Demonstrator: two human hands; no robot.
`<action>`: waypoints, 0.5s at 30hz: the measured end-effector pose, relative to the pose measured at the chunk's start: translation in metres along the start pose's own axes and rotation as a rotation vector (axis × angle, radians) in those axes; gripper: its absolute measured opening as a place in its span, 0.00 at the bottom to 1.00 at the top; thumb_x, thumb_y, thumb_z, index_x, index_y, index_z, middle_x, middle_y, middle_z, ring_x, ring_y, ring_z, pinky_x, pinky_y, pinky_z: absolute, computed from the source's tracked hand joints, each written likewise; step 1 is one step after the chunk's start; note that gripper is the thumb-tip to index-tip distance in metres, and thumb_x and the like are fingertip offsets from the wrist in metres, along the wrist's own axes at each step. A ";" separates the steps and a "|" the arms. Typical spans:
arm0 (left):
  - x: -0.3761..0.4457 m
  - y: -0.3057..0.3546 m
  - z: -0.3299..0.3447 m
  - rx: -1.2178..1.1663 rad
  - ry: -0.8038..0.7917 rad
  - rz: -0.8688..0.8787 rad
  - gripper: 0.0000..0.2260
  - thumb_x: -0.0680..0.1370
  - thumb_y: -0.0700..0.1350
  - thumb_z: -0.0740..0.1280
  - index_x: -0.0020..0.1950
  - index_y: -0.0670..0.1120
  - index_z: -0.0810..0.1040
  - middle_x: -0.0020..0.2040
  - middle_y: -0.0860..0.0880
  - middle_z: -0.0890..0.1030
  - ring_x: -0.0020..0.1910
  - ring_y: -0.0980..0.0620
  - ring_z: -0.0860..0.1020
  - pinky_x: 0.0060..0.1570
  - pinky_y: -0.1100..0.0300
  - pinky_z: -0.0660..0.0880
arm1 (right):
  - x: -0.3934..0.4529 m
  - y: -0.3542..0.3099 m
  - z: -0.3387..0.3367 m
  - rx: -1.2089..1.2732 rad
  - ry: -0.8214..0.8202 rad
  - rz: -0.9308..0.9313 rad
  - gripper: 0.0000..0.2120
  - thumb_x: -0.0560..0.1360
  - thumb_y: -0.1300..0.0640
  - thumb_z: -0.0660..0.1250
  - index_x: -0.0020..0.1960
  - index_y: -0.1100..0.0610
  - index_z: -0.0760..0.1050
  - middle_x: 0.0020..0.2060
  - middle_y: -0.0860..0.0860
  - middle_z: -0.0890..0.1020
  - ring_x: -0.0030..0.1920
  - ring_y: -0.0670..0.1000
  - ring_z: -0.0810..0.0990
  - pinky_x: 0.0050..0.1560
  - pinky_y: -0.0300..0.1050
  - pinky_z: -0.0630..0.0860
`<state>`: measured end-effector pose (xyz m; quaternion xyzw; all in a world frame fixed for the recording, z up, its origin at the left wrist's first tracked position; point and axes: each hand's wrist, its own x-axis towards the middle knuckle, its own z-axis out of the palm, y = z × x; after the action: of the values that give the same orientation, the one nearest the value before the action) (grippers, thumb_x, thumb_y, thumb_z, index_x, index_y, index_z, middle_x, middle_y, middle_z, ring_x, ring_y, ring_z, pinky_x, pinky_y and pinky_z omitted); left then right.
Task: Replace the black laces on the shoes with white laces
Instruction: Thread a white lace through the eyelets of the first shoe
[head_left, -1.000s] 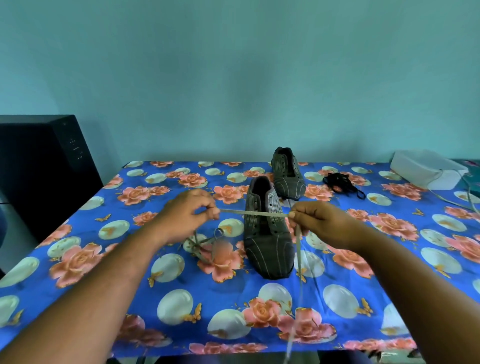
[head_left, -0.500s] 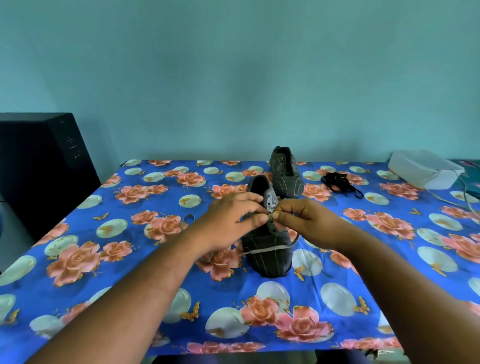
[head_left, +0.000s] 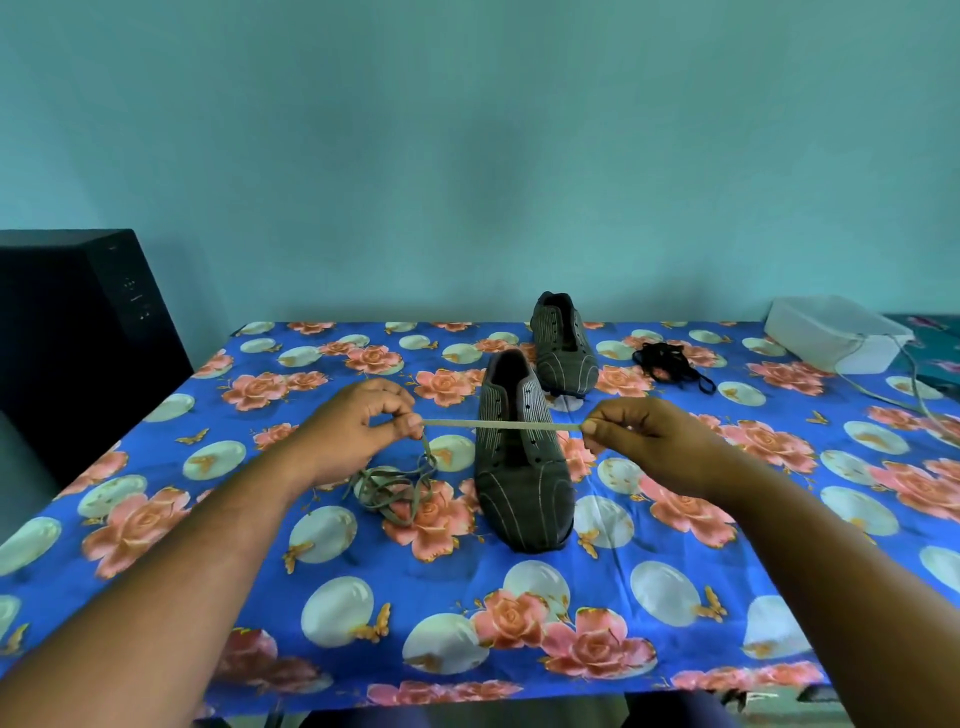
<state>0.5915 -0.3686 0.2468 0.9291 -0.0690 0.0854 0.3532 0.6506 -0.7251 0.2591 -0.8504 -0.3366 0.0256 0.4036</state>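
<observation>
A dark striped shoe (head_left: 522, 483) without laces stands in the middle of the table, toe toward me. A pale lace (head_left: 501, 425) is stretched taut just above it. My left hand (head_left: 358, 431) pinches one part of the lace left of the shoe. My right hand (head_left: 644, 441) pinches its end right of the shoe. The rest of the lace lies coiled (head_left: 392, 486) on the cloth below my left hand. A second dark shoe (head_left: 563, 348) stands farther back. A bundle of black laces (head_left: 667, 361) lies to its right.
The table carries a blue floral cloth (head_left: 467, 618). A white box (head_left: 831, 332) with a trailing cable (head_left: 914, 405) sits at the back right. A black cabinet (head_left: 78, 332) stands left of the table. A teal wall is behind.
Half a second ago both hands met over the shoe's tongue. They have since drawn apart sideways, pulling the pale lace straight across above the shoe.
</observation>
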 end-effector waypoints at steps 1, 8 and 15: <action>-0.001 -0.001 0.000 -0.012 -0.004 -0.014 0.09 0.81 0.52 0.68 0.42 0.57 0.84 0.56 0.58 0.78 0.52 0.66 0.77 0.52 0.58 0.70 | 0.000 -0.002 0.003 0.007 0.025 -0.001 0.12 0.82 0.51 0.65 0.43 0.54 0.81 0.38 0.46 0.83 0.42 0.45 0.80 0.45 0.36 0.74; -0.004 0.046 0.023 0.176 -0.084 0.137 0.27 0.79 0.68 0.56 0.74 0.57 0.73 0.74 0.57 0.72 0.73 0.58 0.67 0.71 0.55 0.66 | 0.004 -0.029 0.025 0.115 0.079 -0.092 0.15 0.76 0.46 0.69 0.45 0.57 0.83 0.37 0.60 0.80 0.35 0.50 0.74 0.38 0.43 0.73; 0.001 0.073 0.038 -0.061 -0.100 0.219 0.07 0.82 0.49 0.67 0.49 0.50 0.83 0.35 0.64 0.78 0.34 0.63 0.73 0.36 0.64 0.67 | 0.006 -0.039 0.028 0.086 0.101 -0.087 0.10 0.76 0.46 0.71 0.42 0.52 0.83 0.32 0.58 0.78 0.32 0.56 0.72 0.34 0.45 0.70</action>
<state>0.5827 -0.4482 0.2665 0.9079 -0.1901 0.0746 0.3661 0.6246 -0.6856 0.2696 -0.8171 -0.3512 -0.0205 0.4568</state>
